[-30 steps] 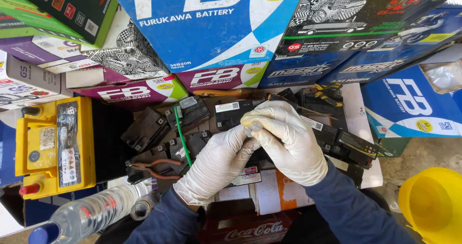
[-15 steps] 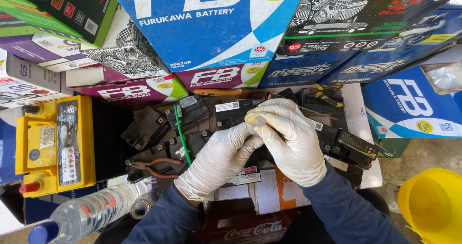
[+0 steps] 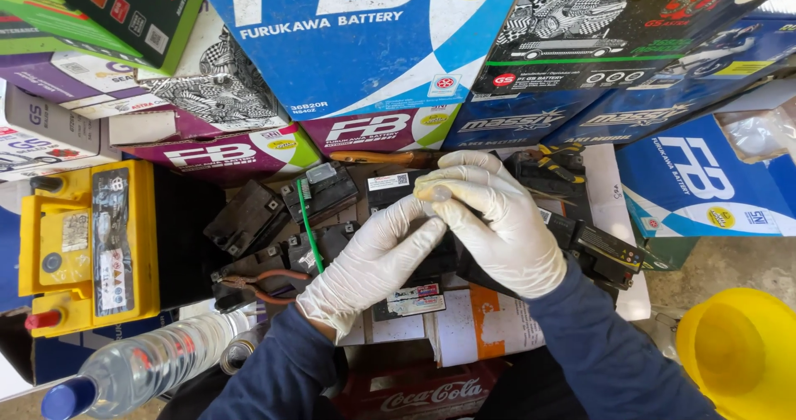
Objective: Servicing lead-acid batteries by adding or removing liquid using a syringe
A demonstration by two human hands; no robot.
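Both hands wear white gloves and meet over a heap of small black batteries (image 3: 327, 192). My left hand (image 3: 377, 258) reaches up from the lower left, its fingertips touching the fingers of my right hand (image 3: 497, 221). The right hand's fingers curl closed around something small at its fingertips; the glove hides what it is. Under the hands lies a black battery with a white label (image 3: 388, 182). A green wire (image 3: 308, 225) runs across the batteries just left of my left hand.
A yellow battery (image 3: 87, 246) stands at the left. Red-handled pliers (image 3: 265, 283) lie beside my left wrist. A clear bottle with a blue cap (image 3: 141, 366) lies lower left. Stacked battery boxes (image 3: 365, 47) fill the back. A yellow bucket (image 3: 738, 354) sits lower right.
Both hands stay together over the batteries; the fingers have shifted slightly against each other. Nothing else has moved.
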